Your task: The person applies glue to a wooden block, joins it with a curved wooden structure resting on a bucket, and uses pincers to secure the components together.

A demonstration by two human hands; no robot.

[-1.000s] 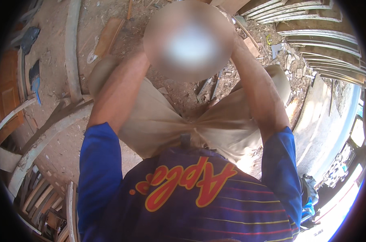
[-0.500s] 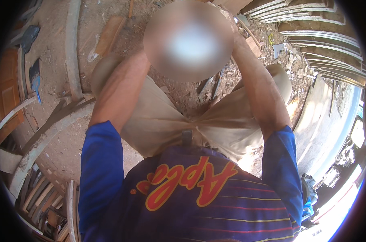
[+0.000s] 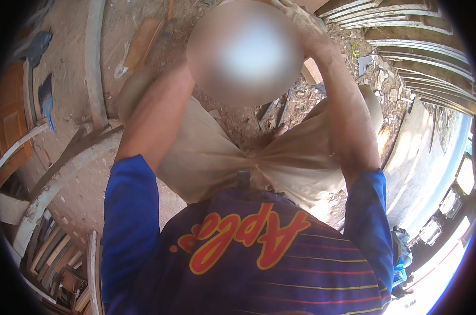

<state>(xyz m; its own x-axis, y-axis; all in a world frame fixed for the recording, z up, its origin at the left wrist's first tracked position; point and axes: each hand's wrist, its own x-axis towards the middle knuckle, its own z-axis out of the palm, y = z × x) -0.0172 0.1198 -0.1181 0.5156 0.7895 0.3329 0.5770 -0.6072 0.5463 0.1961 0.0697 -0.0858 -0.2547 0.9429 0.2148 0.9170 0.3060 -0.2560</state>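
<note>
Both my arms reach forward between and over my bent knees. A round blurred patch (image 3: 246, 52) with a pale, whitish middle covers the place where my hands meet, so whatever is there cannot be made out. My left forearm (image 3: 161, 113) runs into the patch, and my left hand is hidden behind it. Part of my right hand (image 3: 309, 31) shows at the patch's upper right edge, its back and some finger length visible and its fingertips cut off. Whether it grips anything does not show.
A flat brown board (image 3: 143, 44) and a long pale timber (image 3: 95, 63) lie on the dirt floor to the left. A blue-handled brush (image 3: 46, 107) is farther left. Stacked slats (image 3: 400, 26) stand at the upper right, with wood scraps below them. More timber pieces (image 3: 54, 252) fill the lower left.
My right hand and forearm have shifted slightly outward to the right. The pale area within the blurred patch looks a little larger and brighter. My left arm has hardly moved.
</note>
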